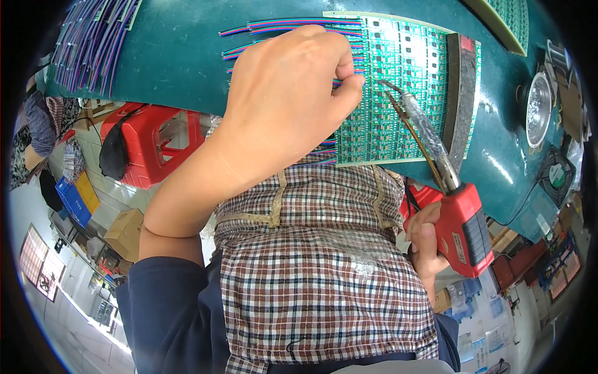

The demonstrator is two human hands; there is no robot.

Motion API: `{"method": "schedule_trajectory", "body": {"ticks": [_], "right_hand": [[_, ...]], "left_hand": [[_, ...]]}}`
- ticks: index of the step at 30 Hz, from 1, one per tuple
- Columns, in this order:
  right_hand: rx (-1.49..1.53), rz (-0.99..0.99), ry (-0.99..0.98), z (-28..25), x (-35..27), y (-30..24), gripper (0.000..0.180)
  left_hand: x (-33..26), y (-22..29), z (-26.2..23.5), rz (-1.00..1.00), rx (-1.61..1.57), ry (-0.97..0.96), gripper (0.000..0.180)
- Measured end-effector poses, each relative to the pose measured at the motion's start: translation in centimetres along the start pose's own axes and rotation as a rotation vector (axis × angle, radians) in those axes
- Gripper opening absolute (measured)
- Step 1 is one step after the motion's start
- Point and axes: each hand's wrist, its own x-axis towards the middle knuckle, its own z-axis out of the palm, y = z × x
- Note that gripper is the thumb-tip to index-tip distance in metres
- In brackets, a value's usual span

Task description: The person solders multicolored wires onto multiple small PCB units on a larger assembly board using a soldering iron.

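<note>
A green circuit board panel [398, 118] with rows of small chips lies on the bench. Thin multicoloured wires [268, 26] stick out from its left side in bundles. My left hand [293, 87] is over that side, thumb and forefinger pinched together at the wires; the wire ends between them are mostly hidden. My right hand [428, 243] grips a red soldering gun [464, 230]. Its metal barrel and thin feed tube point up and left, and the tip is above the panel, just right of my left fingertips. A dark bar [459, 93] lies across the panel's right part.
Bundled wires [93, 43] lie at the bench's far left. To the right are a round metal dish [538, 109], a small fan [556, 176] and another board panel [504, 25]. A red stool [152, 143] stands beyond the green bench [168, 75]. Another person [40, 131] is at far left.
</note>
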Motion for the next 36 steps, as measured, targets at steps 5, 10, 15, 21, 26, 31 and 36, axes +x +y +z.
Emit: {"method": "schedule_trajectory", "body": {"ticks": [5, 10, 15, 21, 26, 31, 36], "right_hand": [[-0.042, -0.018, 0.008, -1.0, -0.7, 0.8, 0.016], [-0.009, -0.061, 0.038, -0.8, -0.5, 0.9, 0.022], [0.064, -0.054, 0.058, -0.6, -0.2, 0.3, 0.021], [0.092, -0.018, 0.114, -0.5, -0.4, 0.3, 0.020], [0.083, 0.038, 0.090, -1.2, -1.4, 0.1, 0.018], [0.085, 0.016, 0.145, -0.7, -0.9, 0.8, 0.021], [-0.013, -0.047, 0.127, -1.0, -1.1, 1.5, 0.023]], "left_hand": [[0.1, -0.1, 0.0, 0.010, -0.006, 0.000, 0.019], [0.1, 0.0, -0.1, 0.007, 0.008, -0.012, 0.018], [0.1, 0.5, -0.8, 0.022, 0.060, -0.028, 0.016], [4.7, -2.1, -2.5, 0.321, 0.294, 0.377, 0.014], [6.0, -3.4, -2.2, 0.277, 0.385, 0.288, 0.015], [5.7, -3.8, -2.3, 0.242, 0.357, 0.256, 0.018], [6.6, -3.2, -2.3, 0.302, 0.323, 0.282, 0.013]]}}
